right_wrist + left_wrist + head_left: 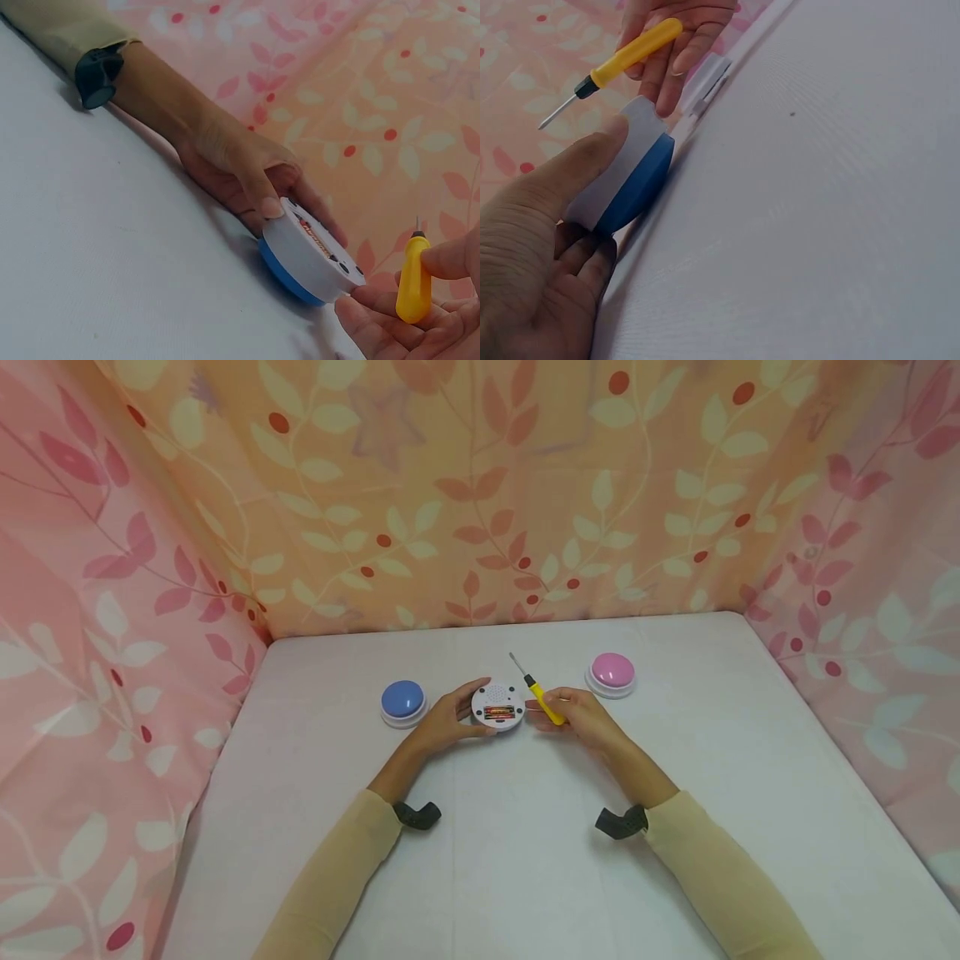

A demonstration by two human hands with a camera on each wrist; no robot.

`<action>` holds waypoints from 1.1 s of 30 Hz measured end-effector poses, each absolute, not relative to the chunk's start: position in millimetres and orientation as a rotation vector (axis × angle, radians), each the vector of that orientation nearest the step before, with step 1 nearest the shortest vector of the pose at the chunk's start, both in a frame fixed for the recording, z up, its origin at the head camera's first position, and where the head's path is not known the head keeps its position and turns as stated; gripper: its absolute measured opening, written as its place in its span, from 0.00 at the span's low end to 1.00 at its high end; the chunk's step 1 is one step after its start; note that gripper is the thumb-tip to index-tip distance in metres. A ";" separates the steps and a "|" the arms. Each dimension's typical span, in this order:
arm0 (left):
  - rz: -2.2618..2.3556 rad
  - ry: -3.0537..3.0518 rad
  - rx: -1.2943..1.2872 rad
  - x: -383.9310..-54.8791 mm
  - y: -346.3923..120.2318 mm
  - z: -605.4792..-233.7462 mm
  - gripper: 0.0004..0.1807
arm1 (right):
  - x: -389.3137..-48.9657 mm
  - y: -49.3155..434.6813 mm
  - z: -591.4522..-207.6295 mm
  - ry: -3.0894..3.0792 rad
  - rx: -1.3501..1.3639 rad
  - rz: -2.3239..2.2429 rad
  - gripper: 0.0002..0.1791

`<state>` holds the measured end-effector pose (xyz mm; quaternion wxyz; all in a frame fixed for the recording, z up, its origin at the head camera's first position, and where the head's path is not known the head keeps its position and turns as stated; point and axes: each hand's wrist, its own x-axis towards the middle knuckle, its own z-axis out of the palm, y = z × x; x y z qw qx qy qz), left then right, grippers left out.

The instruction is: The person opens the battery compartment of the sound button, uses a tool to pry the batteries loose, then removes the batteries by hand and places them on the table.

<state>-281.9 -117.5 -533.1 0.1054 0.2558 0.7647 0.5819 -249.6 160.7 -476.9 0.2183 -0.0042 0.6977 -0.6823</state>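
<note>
White plastic suggests the blue-domed button [496, 695], battery side up over the counter [480, 843], is light, stiff, slick; best held by its rim, as the left grip [448, 718] clasps it; the right grip [583, 714] pinches a screwdriver [545, 702].

Downturned blue dome [640, 186] hidden in head view.

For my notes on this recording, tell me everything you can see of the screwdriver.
The screwdriver has a yellow, plastic-looking handle, a black collar and a thin, metallic-looking shaft. The right hand holds it by the handle, off the table, beside the upturned button; the shaft points forward and leftward, touching nothing.
</note>
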 end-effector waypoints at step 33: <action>1.479 2.500 0.719 -278.5 -111.2 -535.7 0.59 | -245.7 155.1 -473.1 1.890 0.001 -1.932 0.21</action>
